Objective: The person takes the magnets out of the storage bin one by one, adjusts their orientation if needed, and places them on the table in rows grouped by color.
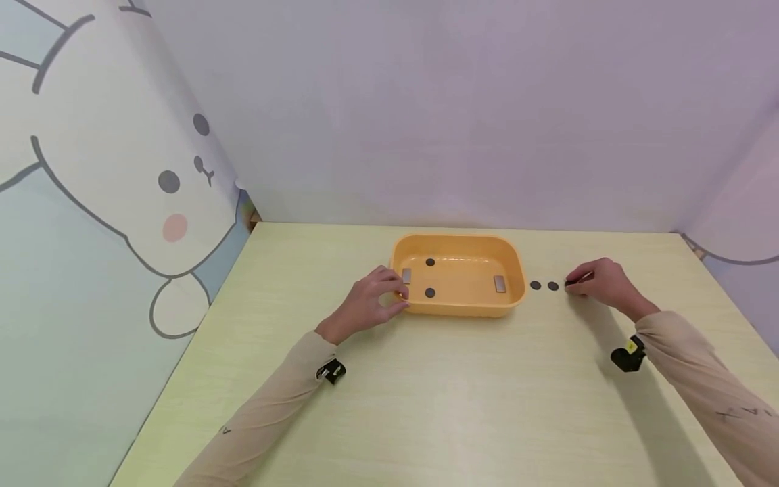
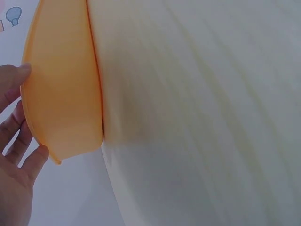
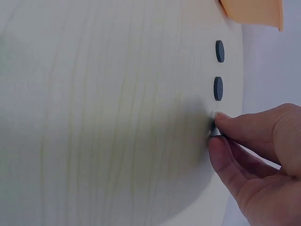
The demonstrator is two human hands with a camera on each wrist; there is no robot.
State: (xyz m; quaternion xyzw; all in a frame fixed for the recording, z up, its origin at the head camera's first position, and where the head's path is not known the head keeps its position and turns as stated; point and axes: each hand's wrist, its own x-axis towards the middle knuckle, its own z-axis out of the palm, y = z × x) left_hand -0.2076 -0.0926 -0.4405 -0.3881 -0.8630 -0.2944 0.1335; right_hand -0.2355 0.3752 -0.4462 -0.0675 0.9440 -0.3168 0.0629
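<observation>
An orange plastic tray [image 1: 459,310] lies on the table, with two black discs [image 1: 430,293] and two small rectangular metallic pieces [image 1: 500,283] on its floor. My left hand [image 1: 370,299] holds the tray's rim at the near left corner, thumb and fingers spread along the edge. To the right of the tray, two more black discs [image 1: 535,285] [image 3: 218,88] lie in a row on the table. At the end of that row my right hand [image 1: 599,284] pinches another black disc between thumb and fingertips, low at the tabletop. The fingers hide most of that disc.
The pale wood-grain table [image 1: 462,406] extends toward me in front of the tray. A plain light wall [image 1: 450,122] rises behind it, and a panel with a cartoon animal [image 1: 122,135] stands along the left. Dark camera mounts [image 1: 628,355] sit at both wrists.
</observation>
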